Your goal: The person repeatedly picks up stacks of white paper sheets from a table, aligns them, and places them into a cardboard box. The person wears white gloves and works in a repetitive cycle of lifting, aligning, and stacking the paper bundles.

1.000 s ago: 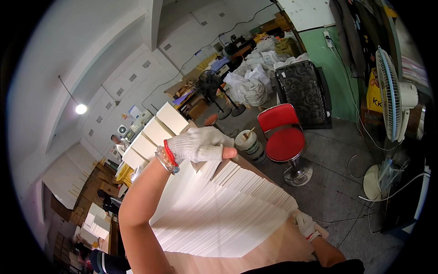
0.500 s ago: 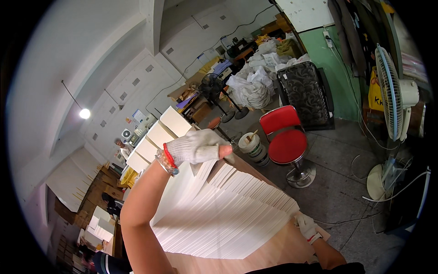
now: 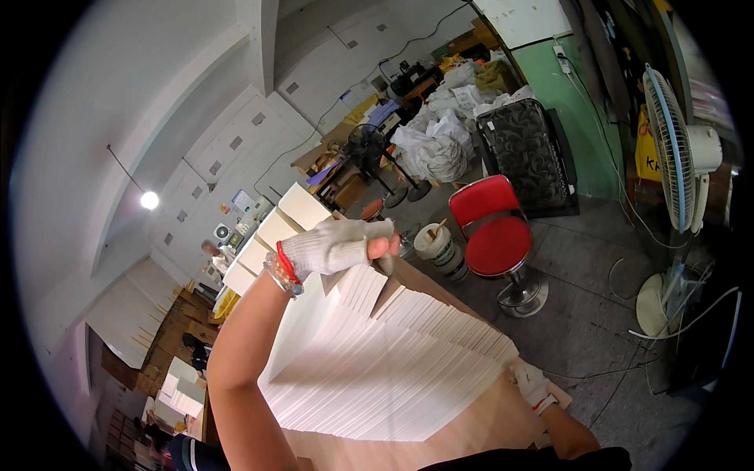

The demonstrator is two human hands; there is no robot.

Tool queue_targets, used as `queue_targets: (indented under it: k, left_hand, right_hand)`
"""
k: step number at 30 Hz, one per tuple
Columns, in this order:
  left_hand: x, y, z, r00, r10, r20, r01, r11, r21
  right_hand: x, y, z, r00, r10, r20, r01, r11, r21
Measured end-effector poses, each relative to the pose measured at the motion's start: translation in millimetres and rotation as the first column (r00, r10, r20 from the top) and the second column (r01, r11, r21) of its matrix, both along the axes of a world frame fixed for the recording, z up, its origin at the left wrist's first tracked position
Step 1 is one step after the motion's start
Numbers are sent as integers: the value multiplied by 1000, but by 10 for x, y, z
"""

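White sheets [image 3: 385, 369], many and thin, fanned in one long overlapping stack on a pale wood-coloured worktop [image 3: 487, 416].

Over the far end of the stack, the left hand [image 3: 330, 247] in a white knitted glove with a red cuff; bare thumb tip exposed, clear bracelet [image 3: 281, 276] at the wrist. Grip curled, with its underside hidden: cannot tell whether pinching a sheet or only resting on the edges. Just below this hand, a narrow dark gap between two batches of the stack.

At the right-hand corner of the stack, the right hand [image 3: 534, 386], also in a white glove with red trim, right beside the last sheets. Fingers partly hidden: cannot tell whether spread or pressed together.

Beyond the stack and to its left, tall white blocks [image 3: 302, 208] in a row. Just past its far right edge, a pale bucket [image 3: 440, 251], then a red chair [image 3: 496, 243] on a chrome base. Farther beyond, a black fan [image 3: 365, 149], white sacks [image 3: 440, 145] in a heap and a dark patterned panel [image 3: 526, 157]. Well to the right of the stack, a pale standing fan [image 3: 667, 153]. Far off to its left, a co-worker [image 3: 195, 352] in dark clothing.
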State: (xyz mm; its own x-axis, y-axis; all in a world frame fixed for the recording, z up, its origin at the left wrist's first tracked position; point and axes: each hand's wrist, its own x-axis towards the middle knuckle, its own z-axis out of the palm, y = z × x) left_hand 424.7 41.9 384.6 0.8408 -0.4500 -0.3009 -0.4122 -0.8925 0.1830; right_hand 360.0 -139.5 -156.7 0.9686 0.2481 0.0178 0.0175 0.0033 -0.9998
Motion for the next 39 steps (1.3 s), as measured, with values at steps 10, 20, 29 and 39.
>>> queue_targets:
  k: [10, 20, 29, 39]
  left_hand:
    - [76, -475, -82, 987, 42, -154, 60, 794, 605]
    - [13, -475, -52, 985, 56, -165, 57, 793, 607]
    - [-341, -566, -62, 975, -29, -221, 154, 802, 576]
    - [-533, -546, -9, 977, -178, -121, 215, 836, 505]
  right_hand:
    - [-29, -34, 99, 997, -22, 75, 25, 999, -40]
    - [15, 16, -69, 999, -49, 24, 50, 998, -40]
    - [46, 0, -93, 996, 38, -86, -27, 991, 131]
    - [24, -11, -108, 998, 29, -52, -25, 998, 63]
